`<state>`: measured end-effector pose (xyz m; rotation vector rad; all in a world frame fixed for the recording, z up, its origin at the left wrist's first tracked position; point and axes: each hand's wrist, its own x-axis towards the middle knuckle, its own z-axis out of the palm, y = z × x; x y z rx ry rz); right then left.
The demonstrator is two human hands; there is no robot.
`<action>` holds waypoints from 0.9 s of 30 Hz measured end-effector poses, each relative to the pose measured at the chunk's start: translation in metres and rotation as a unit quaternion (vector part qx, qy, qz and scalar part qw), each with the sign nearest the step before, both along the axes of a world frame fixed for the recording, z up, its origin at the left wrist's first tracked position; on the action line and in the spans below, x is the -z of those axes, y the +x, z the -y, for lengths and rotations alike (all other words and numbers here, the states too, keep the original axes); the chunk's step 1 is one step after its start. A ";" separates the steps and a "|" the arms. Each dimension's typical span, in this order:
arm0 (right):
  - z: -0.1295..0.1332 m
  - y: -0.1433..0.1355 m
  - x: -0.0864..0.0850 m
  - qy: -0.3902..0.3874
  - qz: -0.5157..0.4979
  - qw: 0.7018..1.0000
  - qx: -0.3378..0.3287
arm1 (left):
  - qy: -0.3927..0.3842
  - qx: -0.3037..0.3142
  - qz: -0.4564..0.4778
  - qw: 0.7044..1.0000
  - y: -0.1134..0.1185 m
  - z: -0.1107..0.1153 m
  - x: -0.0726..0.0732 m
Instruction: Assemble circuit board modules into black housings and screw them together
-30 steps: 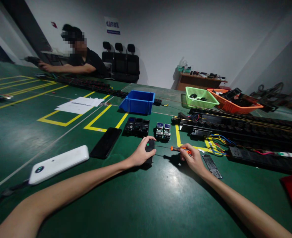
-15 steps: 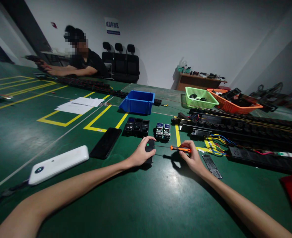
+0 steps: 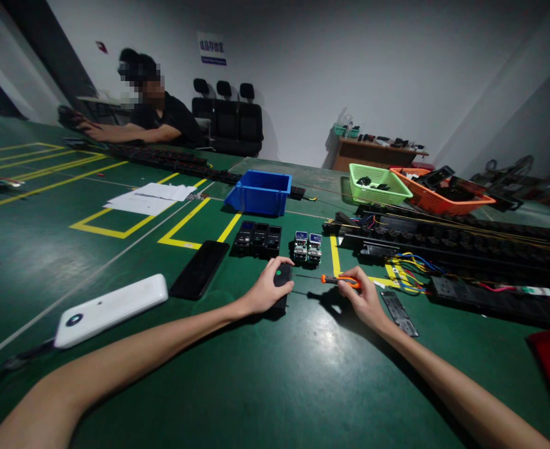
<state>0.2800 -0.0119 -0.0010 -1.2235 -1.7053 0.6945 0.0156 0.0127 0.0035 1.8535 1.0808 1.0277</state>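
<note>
Green tabletop [image 3: 256, 386] is stretching beneath two bare hands, with a black box [image 3: 284, 275] sitting in front of the wearer

Left forearm is reaching in low from the left, its hand [image 3: 265, 290] clasping the box between thumb and fingers and partly covering it; right forearm is slanting in from the right, its hand [image 3: 363, 298] pinching an orange-handled screwdriver [image 3: 342, 282], whose thin shaft is pointing at the box's right side, though whether the tip is touching is too small to tell. Three black housings [image 3: 258, 240] and two small circuit modules [image 3: 308, 248] are standing just beyond the box, a blue bin [image 3: 260, 199] farther behind it. A black phone [image 3: 200, 270] is lying left of the box, a flat dark plate [image 3: 399, 313] to its right, and wired black rails [image 3: 443, 240] are crowding the area beyond that side
</note>
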 end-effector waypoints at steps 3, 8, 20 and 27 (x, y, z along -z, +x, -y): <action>0.000 -0.001 -0.001 -0.009 -0.010 1.000 -0.003 | -0.004 -0.001 0.001 1.000 0.000 0.000 0.000; 0.000 -0.002 0.000 -0.035 -0.031 0.999 -0.016 | -0.008 0.002 0.002 1.000 0.000 0.001 -0.001; 0.002 -0.001 -0.004 0.051 0.015 0.999 0.001 | -0.001 0.003 0.000 1.000 0.000 0.001 0.000; 0.001 0.002 0.002 0.006 -0.006 1.000 0.003 | -0.001 0.003 -0.001 1.000 0.000 0.000 0.000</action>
